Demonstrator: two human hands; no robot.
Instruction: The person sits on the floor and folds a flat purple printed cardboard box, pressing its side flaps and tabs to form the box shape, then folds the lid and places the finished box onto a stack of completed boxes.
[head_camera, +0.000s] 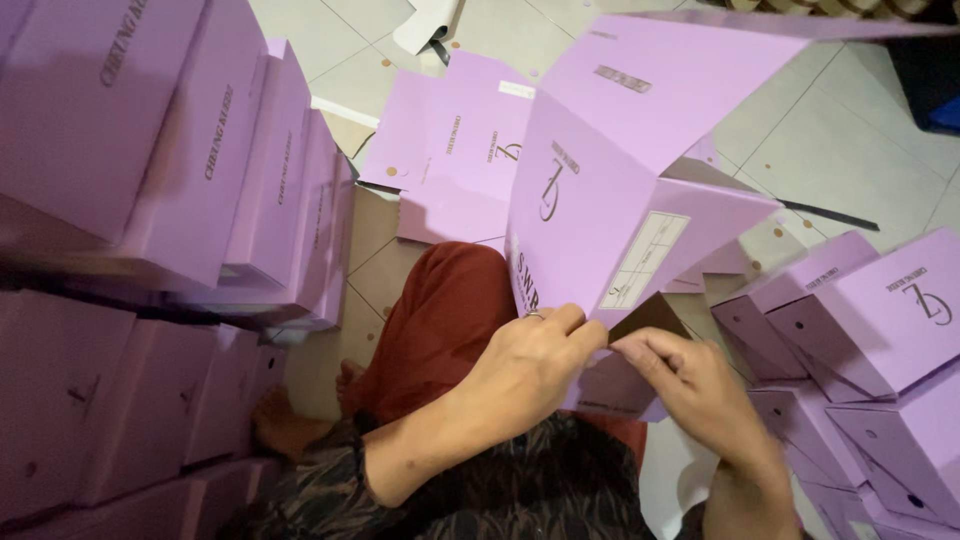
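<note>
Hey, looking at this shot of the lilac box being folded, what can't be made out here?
Head view only:
- Inside of the lilac box: its own panels face the camera and hide it.
- Left hand fingertips: tucked behind the box's lower edge.
- Right hand: wrist cut off by the bottom edge.
- Stacked boxes at left: blurred, cut off by the left edge.
- Flat box blank on the floor: partly covered by the held box.

The pale tiled floor (850, 140) carries stacked lilac boxes (200, 170), a flat lilac carton sheet (450, 150) and folded boxes (880, 310).
</note>
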